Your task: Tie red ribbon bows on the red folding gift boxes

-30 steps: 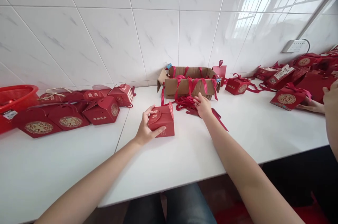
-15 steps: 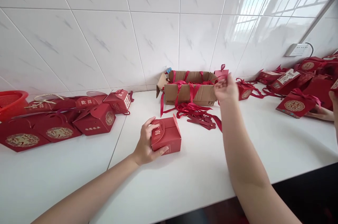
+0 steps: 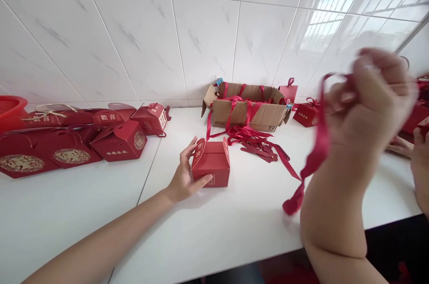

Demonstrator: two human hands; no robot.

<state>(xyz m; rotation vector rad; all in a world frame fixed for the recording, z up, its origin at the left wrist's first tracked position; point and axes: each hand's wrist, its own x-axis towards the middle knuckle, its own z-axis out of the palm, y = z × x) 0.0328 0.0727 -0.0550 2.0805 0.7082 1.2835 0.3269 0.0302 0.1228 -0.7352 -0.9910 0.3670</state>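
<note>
On the white table, my left hand (image 3: 184,174) wraps round the left side of a small red gift box (image 3: 214,168), its thumb across the front face. The box stands upright, with its curved top flaps raised. Up at the right, my right hand (image 3: 372,92) is closed on a red ribbon (image 3: 321,136), blurred by motion. The ribbon hangs down to the left of the forearm, its lower end bunched just above or on the table. Behind the gift box is a cardboard box (image 3: 248,113) with red ribbons draped over its rim and piled in front.
Finished-looking red boxes (image 3: 72,152) stand in a row at the left, beside a red plastic basket (image 3: 11,112). Flat dark-red strips (image 3: 259,152) lie by the ribbon pile. Another person's hand (image 3: 420,168) shows at the right edge, near more red boxes. A tiled wall (image 3: 204,43) closes off the back.
My right hand has moved from beside the cardboard box up and to the right, drawing a red ribbon along. My left hand keeps hold of the gift box, whose flaps now stand more open.
</note>
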